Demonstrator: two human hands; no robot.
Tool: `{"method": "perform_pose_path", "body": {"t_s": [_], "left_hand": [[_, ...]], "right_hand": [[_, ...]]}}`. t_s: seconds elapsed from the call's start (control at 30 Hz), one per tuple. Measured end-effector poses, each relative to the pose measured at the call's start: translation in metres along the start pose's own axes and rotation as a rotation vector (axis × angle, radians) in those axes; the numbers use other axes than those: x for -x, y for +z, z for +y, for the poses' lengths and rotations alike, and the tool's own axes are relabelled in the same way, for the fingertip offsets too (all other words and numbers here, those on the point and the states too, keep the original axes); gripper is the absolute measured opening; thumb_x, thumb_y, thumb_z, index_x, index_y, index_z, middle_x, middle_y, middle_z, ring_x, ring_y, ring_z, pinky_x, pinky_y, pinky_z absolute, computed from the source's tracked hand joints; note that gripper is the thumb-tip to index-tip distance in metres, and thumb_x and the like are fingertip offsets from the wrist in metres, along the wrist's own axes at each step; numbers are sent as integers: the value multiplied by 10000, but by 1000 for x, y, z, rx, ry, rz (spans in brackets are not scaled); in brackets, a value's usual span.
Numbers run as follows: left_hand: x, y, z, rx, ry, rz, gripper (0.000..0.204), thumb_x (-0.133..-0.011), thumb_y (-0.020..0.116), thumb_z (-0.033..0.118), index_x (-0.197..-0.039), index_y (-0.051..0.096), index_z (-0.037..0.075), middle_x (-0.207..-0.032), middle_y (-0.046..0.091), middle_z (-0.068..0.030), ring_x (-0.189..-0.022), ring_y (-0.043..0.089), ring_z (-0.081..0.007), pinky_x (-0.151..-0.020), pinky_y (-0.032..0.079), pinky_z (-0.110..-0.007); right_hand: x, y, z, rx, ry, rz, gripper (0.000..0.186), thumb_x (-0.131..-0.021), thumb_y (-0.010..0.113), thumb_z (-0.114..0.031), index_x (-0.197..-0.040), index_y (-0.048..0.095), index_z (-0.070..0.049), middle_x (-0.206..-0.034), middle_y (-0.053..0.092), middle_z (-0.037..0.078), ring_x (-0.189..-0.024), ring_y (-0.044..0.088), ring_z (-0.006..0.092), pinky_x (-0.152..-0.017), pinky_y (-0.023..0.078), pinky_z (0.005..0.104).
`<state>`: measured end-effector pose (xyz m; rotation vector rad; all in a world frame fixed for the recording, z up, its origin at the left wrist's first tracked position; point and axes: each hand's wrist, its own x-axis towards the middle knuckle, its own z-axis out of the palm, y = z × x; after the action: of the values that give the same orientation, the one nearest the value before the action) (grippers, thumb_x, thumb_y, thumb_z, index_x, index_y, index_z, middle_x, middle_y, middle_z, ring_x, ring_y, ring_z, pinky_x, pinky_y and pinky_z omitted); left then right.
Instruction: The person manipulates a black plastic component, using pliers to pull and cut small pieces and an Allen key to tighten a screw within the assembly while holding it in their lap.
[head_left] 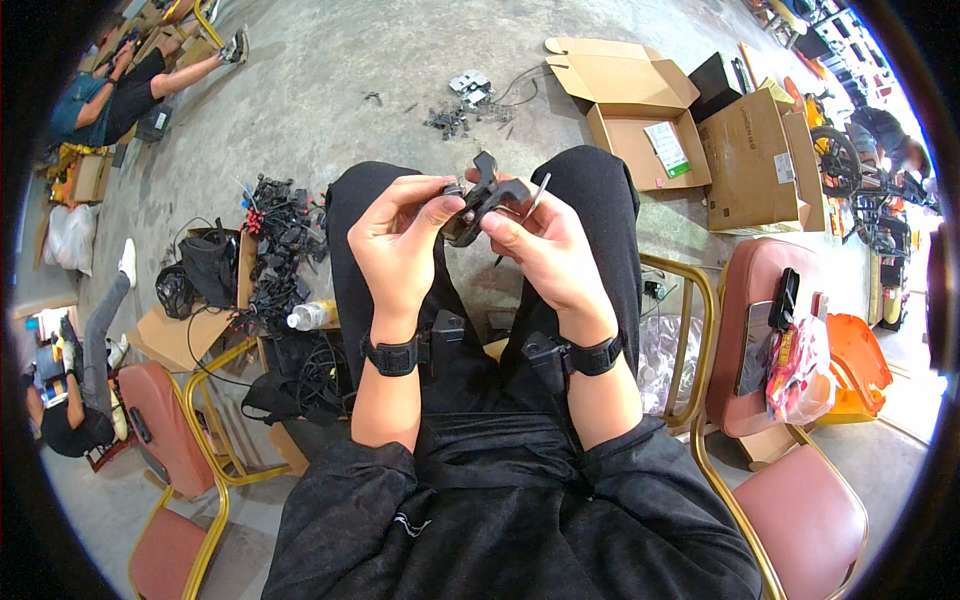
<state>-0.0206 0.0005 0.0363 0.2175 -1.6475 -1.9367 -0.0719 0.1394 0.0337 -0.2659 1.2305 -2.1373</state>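
Observation:
Above my lap, a black bracket-like part (484,200) with angular prongs sits between both hands. My left hand (398,240) is closed, its thumb and fingers pinching the part's left side near a small round metallic piece (455,189). On the other side, my right hand (556,245) grips the part with its thumb in front. A thin silver rod (541,192), perhaps a hex key, sticks up between the right fingers. The fingers hide some of the part and the rod's lower portion. Each wrist wears a black strap (392,357).
A pile of black parts and cables (285,235) lies left of my knees, beside a plastic bottle (312,315). Small parts (450,122) lie on the floor ahead. An open cardboard box (645,125) stands ahead right. Chairs (760,330) flank me; other people are at the left and right.

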Motion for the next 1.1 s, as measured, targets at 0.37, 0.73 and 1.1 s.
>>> {"method": "perform_pose_path", "body": {"t_s": [0.37,0.73,1.1], "left_hand": [[-4,-6,-4,33,-9,-95,144,-743,699,-60,-883,675,-41,-931,614,-73,-817,585,-115,-703,472,-220],[-4,-9,-6,193,-121,-165,126,-794,668,-32,-919,669,-27,-942,620,-69,-851,572,-107,-746,459,-227],[-3,0,4,14,-87,-160,193,-869,588,0,-1053,639,-33,-940,613,-38,-841,558,-76,-744,432,-195]], "right_hand": [[-5,1,13,213,-131,177,307,-767,725,-25,-1031,590,54,-711,567,-38,-608,465,2,-535,383,160],[-1,10,6,304,-236,256,203,-742,707,25,-920,610,41,-699,560,-40,-601,454,-4,-517,371,150],[-1,3,0,160,-65,264,199,-722,781,-85,-824,617,-36,-706,603,-28,-619,519,24,-567,395,165]]}}
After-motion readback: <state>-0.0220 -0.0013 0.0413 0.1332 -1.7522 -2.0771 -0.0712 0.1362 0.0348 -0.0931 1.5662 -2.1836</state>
